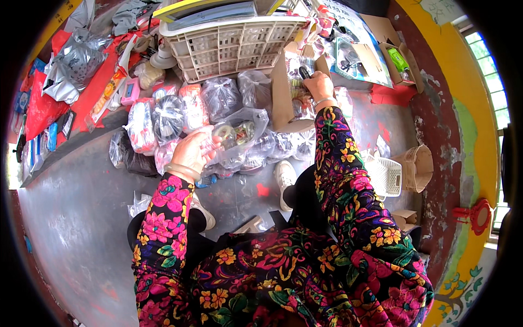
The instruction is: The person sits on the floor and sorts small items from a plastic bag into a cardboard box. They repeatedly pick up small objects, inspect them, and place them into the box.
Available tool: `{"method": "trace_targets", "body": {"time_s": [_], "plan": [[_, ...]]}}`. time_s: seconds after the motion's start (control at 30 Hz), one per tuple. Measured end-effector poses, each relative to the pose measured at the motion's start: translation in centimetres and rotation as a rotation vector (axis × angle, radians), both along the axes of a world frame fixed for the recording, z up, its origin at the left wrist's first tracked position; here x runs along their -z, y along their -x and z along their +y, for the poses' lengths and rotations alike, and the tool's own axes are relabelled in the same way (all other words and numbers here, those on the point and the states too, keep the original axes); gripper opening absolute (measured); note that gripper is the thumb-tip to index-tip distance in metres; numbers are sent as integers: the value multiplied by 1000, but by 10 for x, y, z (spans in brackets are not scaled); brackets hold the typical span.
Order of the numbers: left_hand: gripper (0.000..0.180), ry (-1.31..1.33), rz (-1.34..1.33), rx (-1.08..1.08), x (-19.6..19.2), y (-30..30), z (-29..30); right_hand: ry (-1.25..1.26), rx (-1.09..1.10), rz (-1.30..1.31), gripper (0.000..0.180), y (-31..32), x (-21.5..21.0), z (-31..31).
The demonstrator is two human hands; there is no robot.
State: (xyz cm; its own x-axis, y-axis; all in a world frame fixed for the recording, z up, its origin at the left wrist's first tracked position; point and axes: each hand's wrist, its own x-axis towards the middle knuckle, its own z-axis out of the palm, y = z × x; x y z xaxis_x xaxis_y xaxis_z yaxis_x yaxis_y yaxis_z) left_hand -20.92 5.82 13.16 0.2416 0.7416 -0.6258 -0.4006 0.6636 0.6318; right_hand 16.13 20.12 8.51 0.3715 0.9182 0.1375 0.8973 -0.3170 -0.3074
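Take the open cardboard box (280, 97) as your landmark: your right hand (320, 87) is over its right side, fingers drawn in around a small black object (304, 72), with assorted small packets lying in the box below. Your left hand (193, 150) is to the left of the box and nearer to you, its fingers half curled at the edge of a clear plastic bag (256, 121); I cannot tell whether they pinch the film. That bag lies just left of the box, on your side of it, and you can see rolls (224, 132) through its opening. Farther left of the box, bagged bundles sit close together, among them a red-and-white bundle (193, 106) and a dark bundle (220, 98). A cream lattice crate (218, 50) stands beyond the box and to its left. To the right of the box and closer to you are a white basket (388, 180) and a brown paper container (419, 168)
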Motion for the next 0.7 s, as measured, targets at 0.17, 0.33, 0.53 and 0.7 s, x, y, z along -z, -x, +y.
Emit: {"method": "trace_targets", "body": {"time_s": [0.17,0.33,0.53,0.7], "plan": [[31,4,9,7,0,1,1,-131,3,131,27,1,-18,-3],[33,-9,20,22,2,4,0,-93,-290,705,28,24,-64,-11],[38,-17,80,44,1,3,-2,533,-917,666,24,108,-99,-59],[38,-17,84,32,2,3,-4,380,-1115,244,14,159,-33,-74]]}}
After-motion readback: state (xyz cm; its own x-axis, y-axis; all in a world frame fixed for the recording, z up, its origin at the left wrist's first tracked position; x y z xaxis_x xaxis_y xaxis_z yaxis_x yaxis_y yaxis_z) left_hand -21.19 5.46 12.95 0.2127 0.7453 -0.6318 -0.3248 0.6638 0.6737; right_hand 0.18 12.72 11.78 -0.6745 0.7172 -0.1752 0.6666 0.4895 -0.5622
